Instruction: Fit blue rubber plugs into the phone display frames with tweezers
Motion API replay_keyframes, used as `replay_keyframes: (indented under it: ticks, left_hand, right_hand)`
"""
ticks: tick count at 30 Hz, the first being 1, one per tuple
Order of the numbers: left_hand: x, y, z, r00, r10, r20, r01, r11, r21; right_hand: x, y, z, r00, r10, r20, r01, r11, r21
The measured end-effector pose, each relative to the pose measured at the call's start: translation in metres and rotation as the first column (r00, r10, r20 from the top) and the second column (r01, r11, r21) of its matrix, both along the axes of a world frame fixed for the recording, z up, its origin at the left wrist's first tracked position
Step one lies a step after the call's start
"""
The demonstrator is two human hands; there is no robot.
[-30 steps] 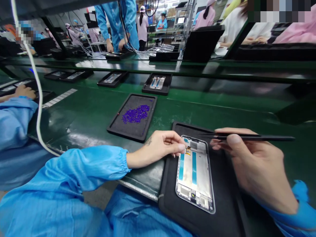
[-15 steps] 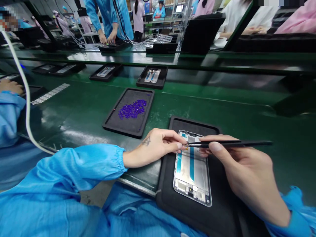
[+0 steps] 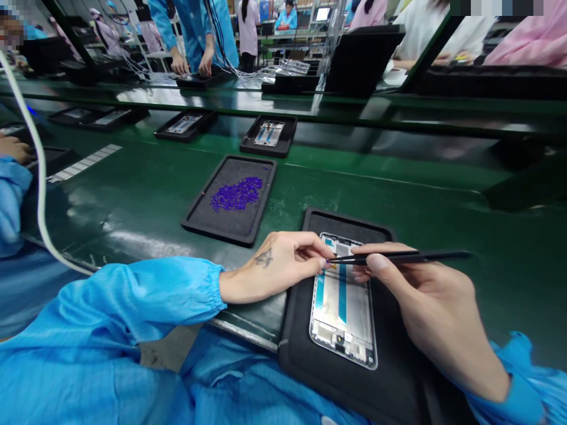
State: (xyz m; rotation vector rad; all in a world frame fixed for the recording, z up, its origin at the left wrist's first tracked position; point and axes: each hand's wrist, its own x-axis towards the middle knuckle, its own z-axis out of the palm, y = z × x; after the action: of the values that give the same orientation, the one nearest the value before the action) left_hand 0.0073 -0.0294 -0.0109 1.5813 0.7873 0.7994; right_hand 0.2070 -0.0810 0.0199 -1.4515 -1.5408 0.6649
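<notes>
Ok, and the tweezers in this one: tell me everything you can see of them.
The tweezers are slim and black, material unclear, with two arms tapering to fine points. They lie nearly level, gripped by the thumb and fingers of the right hand, the back end jutting out to the right. The tips reach over the silvery phone frame to the fingertips of the left hand, by a tiny purple bit; whether they grip it is too small to tell.

phone frame (image 3: pixel 355 313) is silver with teal strips (image 3: pixel 342 295), tweezers (image 3: pixel 411 257) all black, bench (image 3: pixel 142 195) dark green, tiny bits (image 3: pixel 237 194) super purple
</notes>
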Motion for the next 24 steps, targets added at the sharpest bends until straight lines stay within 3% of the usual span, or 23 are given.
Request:
replay_keyframes:
  ticks: [11,16,19,21,22,24]
  left_hand:
    - [0.002,-0.001,-0.003,0.997,-0.001,0.078,0.007,0.997,-0.071]
    - [0.002,-0.001,-0.001,0.992,-0.05,0.118,0.062,0.993,-0.1]
    - [-0.003,-0.001,0.005,0.998,-0.05,0.023,0.048,0.992,0.116]
    - [-0.006,-0.004,0.01,0.982,-0.132,-0.135,0.175,0.904,0.39]
    - [-0.008,-0.005,0.011,0.949,-0.208,-0.235,0.302,0.812,0.5]
    - [-0.011,-0.01,0.013,0.838,-0.341,-0.426,0.544,0.587,0.6]
  right_hand:
    - [0.002,-0.003,-0.003,0.995,-0.024,-0.092,0.021,0.999,-0.038]
    - [0.005,0.002,-0.007,0.956,-0.074,-0.285,0.047,0.994,-0.099]
    - [0.009,0.011,-0.006,0.886,-0.097,-0.453,0.039,0.99,-0.137]
    - [0.015,0.019,-0.005,0.853,-0.131,-0.506,0.049,0.984,-0.172]
    - [0.018,0.023,-0.004,0.842,-0.147,-0.518,0.056,0.981,-0.187]
    - [0.024,0.032,-0.005,0.835,-0.161,-0.526,0.065,0.978,-0.196]
